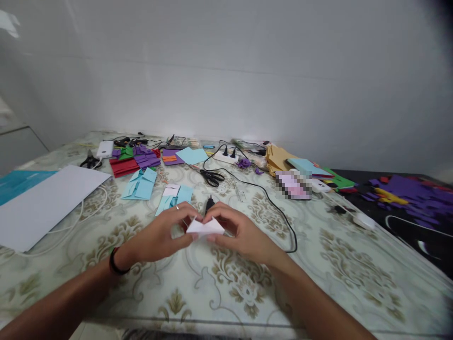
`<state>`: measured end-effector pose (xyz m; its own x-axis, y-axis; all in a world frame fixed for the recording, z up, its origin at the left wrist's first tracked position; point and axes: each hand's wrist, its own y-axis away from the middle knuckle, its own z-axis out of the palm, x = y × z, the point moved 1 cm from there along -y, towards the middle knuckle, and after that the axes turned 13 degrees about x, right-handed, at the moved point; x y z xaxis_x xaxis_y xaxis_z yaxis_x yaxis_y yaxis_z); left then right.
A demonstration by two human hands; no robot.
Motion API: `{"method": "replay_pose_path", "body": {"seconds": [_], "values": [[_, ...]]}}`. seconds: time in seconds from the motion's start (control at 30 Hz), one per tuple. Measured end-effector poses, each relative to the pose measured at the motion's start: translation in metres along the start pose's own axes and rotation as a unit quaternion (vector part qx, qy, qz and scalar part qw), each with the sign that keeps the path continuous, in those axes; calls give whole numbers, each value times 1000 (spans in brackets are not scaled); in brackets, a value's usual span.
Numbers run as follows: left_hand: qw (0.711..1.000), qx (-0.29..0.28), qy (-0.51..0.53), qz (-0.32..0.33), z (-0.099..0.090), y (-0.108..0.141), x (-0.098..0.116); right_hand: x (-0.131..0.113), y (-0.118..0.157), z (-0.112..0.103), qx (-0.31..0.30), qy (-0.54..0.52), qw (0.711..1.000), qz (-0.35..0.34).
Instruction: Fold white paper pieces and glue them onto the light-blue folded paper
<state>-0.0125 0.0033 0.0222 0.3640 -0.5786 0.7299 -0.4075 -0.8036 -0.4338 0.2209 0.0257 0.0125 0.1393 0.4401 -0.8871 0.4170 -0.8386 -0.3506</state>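
Observation:
Between both hands is a small piece of folded white paper (204, 228), its two upper corners raised into points with a dip in the middle. My left hand (164, 231), with a ring and a dark wristband, pinches its left end between thumb and fingers. At the other end, my right hand (239, 231) grips it the same way. Behind the hands lies a black-handled tool with a pointed tip (210, 203), partly hidden. Folded light blue papers (139, 183) lie beyond my left hand, and a second light blue and white folded bundle (171, 196) is closer to it.
Black scissors (211, 178) and a white power strip (226, 157) with plugs sit farther back. A black cable (269, 193) curves right of my hands. White sheets (53, 203) lie left. Purple paper pieces (414, 193) cover a black surface at right. Yellow-brown paper (278, 158) stands near the wall.

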Motion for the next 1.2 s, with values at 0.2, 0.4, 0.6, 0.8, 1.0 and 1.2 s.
{"method": "replay_pose_path", "body": {"seconds": [0.2, 0.4, 0.6, 0.8, 1.0, 1.2], "values": [[992, 41, -29, -118, 4, -2, -3, 10, 0, 9, 69, -79, 992, 71], [990, 14, 19, -141, 3, -2, -6, 8, 0, 8, 74, -20, 994, 80], [993, -13, 44, -105, 0, 1, -6, 4, 4, 10, 36, -25, 996, 82], [998, -48, -26, 39, -4, 0, -6, 3, 2, 12, 55, -7, 994, 98], [989, 95, -108, -16, -13, -11, -35, 5, -1, 11, 157, 130, 978, -47], [969, 82, -231, -20, -28, -27, -64, 14, 8, 27, 64, 143, 973, -170]]}}
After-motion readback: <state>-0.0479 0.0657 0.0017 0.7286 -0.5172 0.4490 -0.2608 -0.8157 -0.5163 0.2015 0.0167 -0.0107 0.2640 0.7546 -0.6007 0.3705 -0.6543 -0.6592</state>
